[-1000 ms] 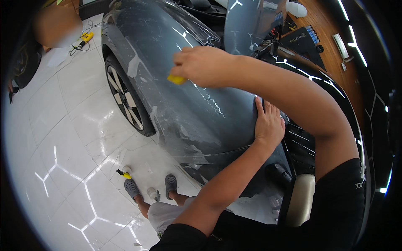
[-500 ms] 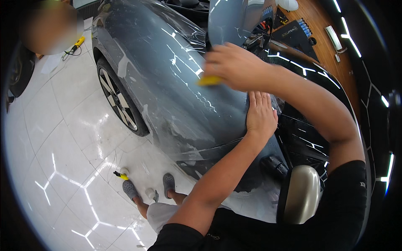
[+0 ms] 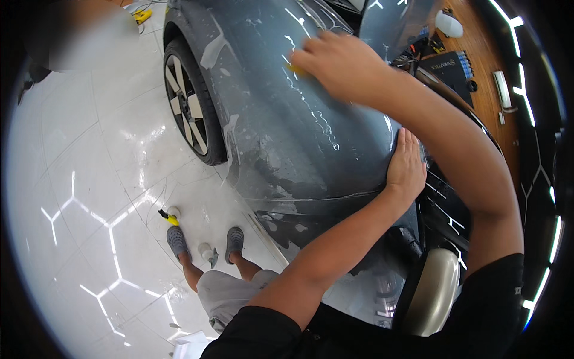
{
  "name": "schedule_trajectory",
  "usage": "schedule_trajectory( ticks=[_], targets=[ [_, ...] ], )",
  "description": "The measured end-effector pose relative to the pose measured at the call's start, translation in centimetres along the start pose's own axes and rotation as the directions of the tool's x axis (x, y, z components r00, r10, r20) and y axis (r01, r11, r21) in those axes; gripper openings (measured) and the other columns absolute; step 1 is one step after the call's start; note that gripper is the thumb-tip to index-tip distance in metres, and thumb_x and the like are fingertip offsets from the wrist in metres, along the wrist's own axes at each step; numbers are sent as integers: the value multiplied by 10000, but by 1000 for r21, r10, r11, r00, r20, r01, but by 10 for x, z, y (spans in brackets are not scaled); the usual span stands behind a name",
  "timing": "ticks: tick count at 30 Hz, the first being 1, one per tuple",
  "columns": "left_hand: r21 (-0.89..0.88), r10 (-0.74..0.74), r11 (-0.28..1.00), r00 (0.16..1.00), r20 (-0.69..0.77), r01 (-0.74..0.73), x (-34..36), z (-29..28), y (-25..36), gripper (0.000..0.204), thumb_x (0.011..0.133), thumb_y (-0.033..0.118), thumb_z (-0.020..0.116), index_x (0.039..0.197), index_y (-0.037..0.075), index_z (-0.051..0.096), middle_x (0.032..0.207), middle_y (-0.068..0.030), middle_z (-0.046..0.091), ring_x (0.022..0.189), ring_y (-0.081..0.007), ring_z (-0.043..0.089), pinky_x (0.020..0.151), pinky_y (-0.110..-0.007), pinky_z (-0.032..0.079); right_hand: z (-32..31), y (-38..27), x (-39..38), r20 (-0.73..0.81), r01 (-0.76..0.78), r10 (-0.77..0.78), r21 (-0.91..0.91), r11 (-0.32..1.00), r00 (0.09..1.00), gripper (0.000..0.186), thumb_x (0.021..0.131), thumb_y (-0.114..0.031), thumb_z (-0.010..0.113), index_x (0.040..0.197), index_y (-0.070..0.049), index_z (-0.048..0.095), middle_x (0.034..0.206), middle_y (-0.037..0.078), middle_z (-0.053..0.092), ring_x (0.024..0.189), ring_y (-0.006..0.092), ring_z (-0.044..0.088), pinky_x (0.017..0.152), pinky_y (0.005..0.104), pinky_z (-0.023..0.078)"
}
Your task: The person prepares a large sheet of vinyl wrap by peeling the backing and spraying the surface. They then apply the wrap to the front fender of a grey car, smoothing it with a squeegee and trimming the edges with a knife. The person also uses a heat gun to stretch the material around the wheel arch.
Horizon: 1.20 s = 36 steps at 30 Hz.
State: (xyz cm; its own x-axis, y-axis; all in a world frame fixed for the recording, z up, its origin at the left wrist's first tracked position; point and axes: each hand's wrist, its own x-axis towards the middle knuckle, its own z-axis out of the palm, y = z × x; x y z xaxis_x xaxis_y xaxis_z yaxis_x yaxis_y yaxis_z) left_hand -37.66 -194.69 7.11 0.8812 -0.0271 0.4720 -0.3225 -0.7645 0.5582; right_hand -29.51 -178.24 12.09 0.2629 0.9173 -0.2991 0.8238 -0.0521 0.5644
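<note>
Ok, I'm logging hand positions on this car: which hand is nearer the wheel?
Right. The right hand, holding a yellow squeegee, presses on the grey fender just right of the wheel; the left hand lies flat on it farther right and lower.

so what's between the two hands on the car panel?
Head view: only wet, film-covered grey car panel between left hand and right hand; nothing else there.
</note>
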Motion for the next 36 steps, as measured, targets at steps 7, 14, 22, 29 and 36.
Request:
schedule_trajectory(
  ticks=[7,14,22,29,36],
  targets=[
    [134,-71,987,992,-108,85,-4,2,-20,585,968,381,338,1369,-30,452,1496,-257,310,1418,-396,228,1175,-489,107,13,-89,-109,183,311,-290,-99,945,939,261,805,-192,600,1055,-139,656,1044,49,575,980,245,564,808,402,476],
    [-133,-34,991,996,-80,24,5,4,-1,517,917,310,446,1324,-2,512,1394,-157,495,1335,-321,393,1138,-495,185,-26,-44,19,72,13,-17,60,998,997,255,814,-75,584,1068,-103,600,1032,82,611,1006,264,595,842,385,511],
    [232,-56,970,994,-94,77,-12,-6,-18,570,991,389,339,1374,-17,457,1471,-213,384,1408,-383,262,1164,-509,131,35,-119,-61,219,493,-471,-57,868,855,209,778,-207,593,894,-108,737,940,102,627,883,256,553,734,394,486],
    [-308,-145,949,955,-258,61,5,26,17,526,977,382,376,1393,71,455,1499,-155,350,1394,-333,291,1133,-524,203,4,-75,44,112,171,-169,-14,985,979,293,840,-183,590,1113,-86,630,1097,136,595,1028,286,582,869,400,496],
    [244,-12,969,999,-52,24,-3,15,-4,608,988,445,318,1361,-9,477,1445,-202,422,1394,-386,279,1155,-512,171,49,-119,-55,224,559,-534,-68,826,815,242,739,-253,629,870,-68,714,927,69,602,993,235,523,830,380,444]
  ],
)
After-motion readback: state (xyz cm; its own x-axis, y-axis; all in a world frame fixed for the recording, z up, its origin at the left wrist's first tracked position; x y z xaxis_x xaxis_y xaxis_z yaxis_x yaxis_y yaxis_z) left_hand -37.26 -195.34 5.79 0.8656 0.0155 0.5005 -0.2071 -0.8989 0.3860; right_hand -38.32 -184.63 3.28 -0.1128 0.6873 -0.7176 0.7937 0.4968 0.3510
